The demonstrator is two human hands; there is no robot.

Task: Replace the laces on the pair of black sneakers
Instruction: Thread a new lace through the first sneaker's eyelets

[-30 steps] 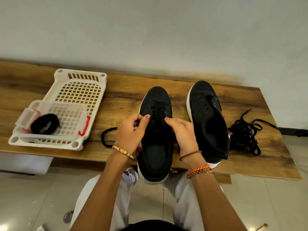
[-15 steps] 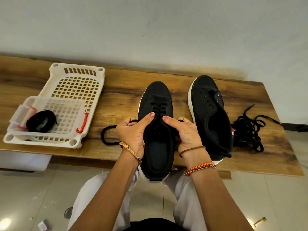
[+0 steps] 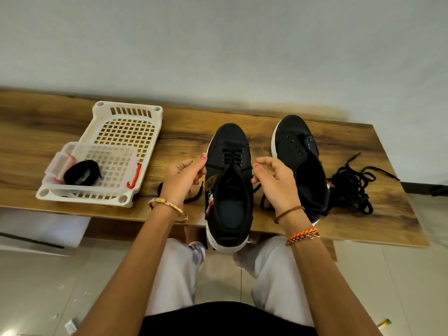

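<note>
Head view: we have 2 black sneakers on the wooden surface (image 3: pixel 266 122). Our left hand (image 3: pixel 181 180) and right hand (image 3: pixel 276 183) each pinch an end of the new lace (image 3: pixel 232 157) threaded in the near sneaker (image 3: pixel 230 190). The unlaced sneaker (image 3: pixel 300 161) sits beside old laces (image 3: pixel 351 183).

My left hand (image 3: pixel 183 181) and right hand (image 3: pixel 276 184) hide where the lace ends (image 3: pixel 194 196) run. The bench (image 3: pixel 29 132) runs off frame left. I can't make out the dark bundle (image 3: pixel 81 172) in the tray.
</note>
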